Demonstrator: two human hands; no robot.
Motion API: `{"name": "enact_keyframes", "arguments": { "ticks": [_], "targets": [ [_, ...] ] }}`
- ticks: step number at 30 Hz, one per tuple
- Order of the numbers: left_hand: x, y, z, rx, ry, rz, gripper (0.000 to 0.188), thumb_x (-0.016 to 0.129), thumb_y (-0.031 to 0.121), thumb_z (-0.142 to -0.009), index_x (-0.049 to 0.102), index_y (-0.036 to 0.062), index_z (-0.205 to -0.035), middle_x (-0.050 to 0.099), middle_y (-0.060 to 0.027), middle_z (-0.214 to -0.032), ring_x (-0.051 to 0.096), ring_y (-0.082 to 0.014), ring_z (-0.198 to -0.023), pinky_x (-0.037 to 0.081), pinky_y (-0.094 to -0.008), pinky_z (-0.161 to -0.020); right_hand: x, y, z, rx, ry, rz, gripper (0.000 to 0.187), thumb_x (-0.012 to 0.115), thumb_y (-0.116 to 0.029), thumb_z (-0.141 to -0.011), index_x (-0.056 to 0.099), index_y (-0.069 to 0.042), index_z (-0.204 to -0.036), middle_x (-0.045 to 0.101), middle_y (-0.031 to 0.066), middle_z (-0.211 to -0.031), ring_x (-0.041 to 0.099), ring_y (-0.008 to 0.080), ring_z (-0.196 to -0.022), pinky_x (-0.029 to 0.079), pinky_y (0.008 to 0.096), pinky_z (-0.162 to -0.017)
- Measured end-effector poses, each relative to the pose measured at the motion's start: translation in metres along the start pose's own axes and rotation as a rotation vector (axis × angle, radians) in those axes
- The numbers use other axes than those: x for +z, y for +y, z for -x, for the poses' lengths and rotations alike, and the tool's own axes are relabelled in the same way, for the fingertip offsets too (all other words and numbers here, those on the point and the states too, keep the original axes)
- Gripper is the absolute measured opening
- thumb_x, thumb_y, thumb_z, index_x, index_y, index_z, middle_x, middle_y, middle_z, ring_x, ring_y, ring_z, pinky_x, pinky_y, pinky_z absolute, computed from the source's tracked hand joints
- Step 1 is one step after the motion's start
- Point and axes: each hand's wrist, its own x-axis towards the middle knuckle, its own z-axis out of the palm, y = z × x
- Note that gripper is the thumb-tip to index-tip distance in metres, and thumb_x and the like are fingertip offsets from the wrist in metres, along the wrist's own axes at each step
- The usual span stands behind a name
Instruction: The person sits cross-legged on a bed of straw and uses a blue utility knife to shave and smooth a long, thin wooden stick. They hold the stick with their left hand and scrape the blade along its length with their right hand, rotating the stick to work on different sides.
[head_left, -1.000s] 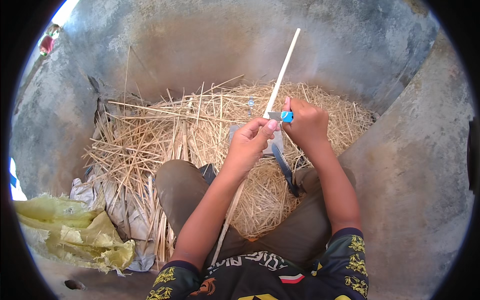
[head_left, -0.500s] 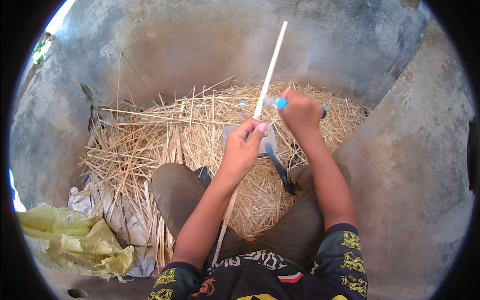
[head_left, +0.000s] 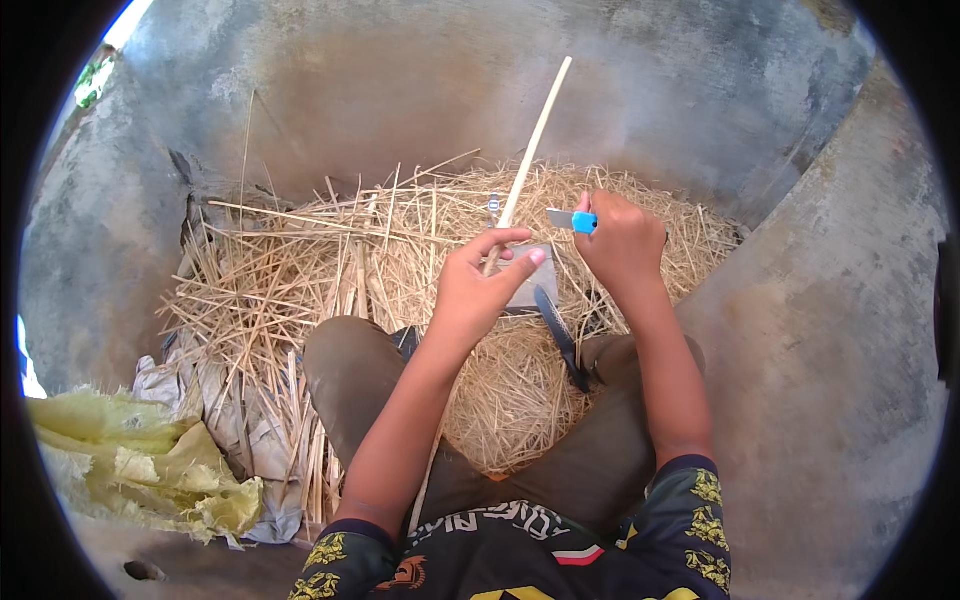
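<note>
A long pale stick (head_left: 534, 145), which looks like split bamboo, slants up and away from my left hand (head_left: 477, 285). Its lower end runs back beneath my left forearm toward my lap. The fingers of that hand curl loosely about the stick, thumb held apart from the index finger. My right hand (head_left: 622, 238) is closed around a box cutter (head_left: 584, 222) with a bright blue body. The short grey blade points left toward the stick, with a gap between them. Most of the cutter's handle is hidden in my fist.
Cut shavings (head_left: 520, 400) cover the floor between my legs, with longer strips (head_left: 270, 280) heaped at left. A flat grey slab (head_left: 538, 280) and a dark strap (head_left: 560, 335) lie before me. A torn yellow sack (head_left: 150, 470) is at lower left. A concrete wall (head_left: 380, 100) curves around.
The cutter has moved slightly right, away from the stick, and its blade is no longer blurred. My left fingers have loosened, and the stick has shifted a little down and left.
</note>
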Motion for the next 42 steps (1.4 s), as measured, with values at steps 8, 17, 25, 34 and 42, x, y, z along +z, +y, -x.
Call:
{"name": "enact_keyframes", "arguments": {
  "ticks": [8,17,25,34,42],
  "targets": [
    [0.001,0.009,0.007,-0.212,-0.025,0.333,0.027,0.054,0.019,-0.100,0.049,0.0080,-0.124,0.053,0.0007,-0.077,0.033,-0.0019,-0.053,0.026,-0.0175,-0.045,0.011,-0.001,0.006,0.062,-0.121,-0.171,0.028,0.062,-0.024,-0.089,0.061,-0.007,-0.068,0.061,0.0132,-0.059,0.060,0.0326,-0.050,0.047,0.0438,-0.049],
    [0.015,-0.017,0.014,-0.198,-0.098,0.235,0.030,0.045,0.030,-0.106,0.060,0.0061,-0.099,0.041,0.0065,-0.064,0.033,-0.0023,-0.051,0.027,-0.0203,-0.045,0.045,-0.024,0.019,-0.027,-0.087,-0.244,0.041,0.055,-0.023,-0.096,0.059,-0.005,-0.059,0.056,0.0147,-0.050,0.058,0.0326,-0.042,0.046,0.0425,-0.042],
    [0.022,-0.034,0.011,-0.021,0.025,-0.058,0.032,0.042,0.030,-0.107,0.059,0.0081,-0.090,0.043,0.0054,-0.060,0.034,-0.0032,-0.050,0.028,-0.0230,-0.045,0.056,-0.020,0.004,0.040,-0.034,-0.111,0.046,0.046,-0.024,-0.101,0.061,-0.005,-0.061,0.059,0.0165,-0.053,0.059,0.0324,-0.045,0.047,0.0431,-0.043],
    [0.056,-0.033,0.057,-0.134,-0.190,-0.108,0.027,0.045,0.025,-0.106,0.061,0.0065,-0.097,0.044,0.0049,-0.063,0.038,-0.0036,-0.054,0.030,-0.0226,-0.047,0.012,0.101,-0.040,0.788,-0.157,0.034,0.032,0.053,-0.026,-0.097,0.072,-0.004,-0.082,0.064,0.0107,-0.064,0.064,0.0214,-0.057,0.051,0.0399,-0.053],
    [0.039,-0.025,0.026,-0.205,-0.112,0.088,0.030,0.046,0.030,-0.105,0.060,0.0053,-0.096,0.045,0.0044,-0.066,0.036,-0.0034,-0.054,0.030,-0.0216,-0.049,0.035,0.016,0.003,0.192,-0.213,-0.038,0.041,0.049,-0.026,-0.099,0.067,-0.004,-0.069,0.061,0.0174,-0.057,0.063,0.0334,-0.051,0.050,0.0430,-0.049]
  ]
}}
